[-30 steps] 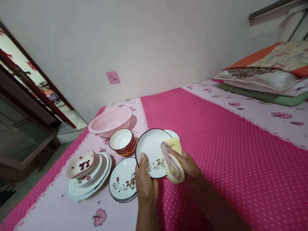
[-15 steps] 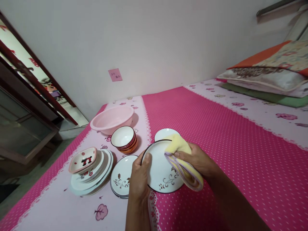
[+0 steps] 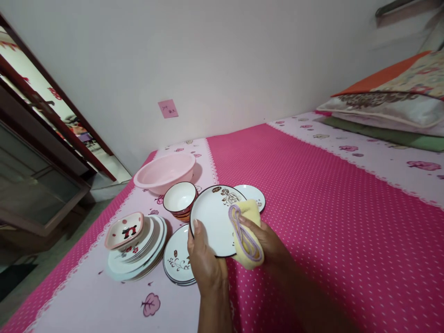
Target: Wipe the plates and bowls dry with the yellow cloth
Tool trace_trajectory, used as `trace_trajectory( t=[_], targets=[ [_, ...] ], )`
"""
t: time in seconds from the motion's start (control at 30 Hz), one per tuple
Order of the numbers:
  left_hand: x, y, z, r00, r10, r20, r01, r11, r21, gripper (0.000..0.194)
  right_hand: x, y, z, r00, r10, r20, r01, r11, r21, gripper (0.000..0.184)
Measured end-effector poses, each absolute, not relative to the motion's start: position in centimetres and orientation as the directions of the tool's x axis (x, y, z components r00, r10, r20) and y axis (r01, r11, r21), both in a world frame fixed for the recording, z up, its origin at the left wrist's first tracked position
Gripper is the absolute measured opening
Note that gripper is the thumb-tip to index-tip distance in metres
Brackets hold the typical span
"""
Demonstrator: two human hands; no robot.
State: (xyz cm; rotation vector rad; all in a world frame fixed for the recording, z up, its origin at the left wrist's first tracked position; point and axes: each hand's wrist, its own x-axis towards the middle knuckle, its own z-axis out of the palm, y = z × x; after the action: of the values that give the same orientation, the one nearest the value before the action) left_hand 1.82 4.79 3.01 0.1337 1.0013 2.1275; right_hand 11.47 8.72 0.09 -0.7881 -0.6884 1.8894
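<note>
A white plate (image 3: 212, 224) with a dark rim and brown flower print is held up by my left hand (image 3: 206, 266), thumb on its face and fingers beneath. My right hand (image 3: 265, 238) grips a folded yellow cloth (image 3: 248, 263) with a purple edge and presses it on the plate's right side. Behind the held plate, another white plate (image 3: 252, 194) lies on the pink cover, partly hidden. Left of my left hand lies a short stack of matching plates (image 3: 178, 256).
Nested bowls (image 3: 179, 198) stand beside a pink basin (image 3: 164, 171). At the left, a square cartoon bowl (image 3: 124, 230) tops a stack of white plates (image 3: 152, 254). Cushions (image 3: 385, 108) are piled far right on the patterned cover (image 3: 312, 185). A wall rises behind.
The held plate has moved left and up and been turned, so its flower print now shows at the top. The cloth has moved left to its lower right edge.
</note>
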Motion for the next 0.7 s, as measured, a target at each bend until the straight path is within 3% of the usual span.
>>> trace_trajectory(
  t=[0.2,0.37,0.5,0.7],
  targets=[
    [-1.0,4.3,2.8,-0.496,0.859,-0.126,-0.562,-0.207,0.801,0.050,15.6,10.0,1.4,-0.348,0.926,-0.144,-0.358,-0.274,-0.893,0.055],
    [-3.0,3.5,2.8,-0.253,0.964,-0.076,-0.375,-0.026,0.927,0.048,17.3,10.1,2.0,-0.433,0.900,-0.059,-0.166,-0.144,-0.976,0.046],
    [-2.4,3.6,2.7,-0.313,0.948,-0.062,-0.344,-0.052,0.938,0.050,17.0,10.1,2.0,-0.434,0.900,-0.036,-0.170,-0.122,-0.978,0.047],
    [-0.1,4.7,2.0,-0.510,0.847,-0.151,-0.571,-0.202,0.796,0.056,16.0,10.2,2.0,-0.294,0.948,-0.125,-0.275,-0.209,-0.938,0.060]
  ],
)
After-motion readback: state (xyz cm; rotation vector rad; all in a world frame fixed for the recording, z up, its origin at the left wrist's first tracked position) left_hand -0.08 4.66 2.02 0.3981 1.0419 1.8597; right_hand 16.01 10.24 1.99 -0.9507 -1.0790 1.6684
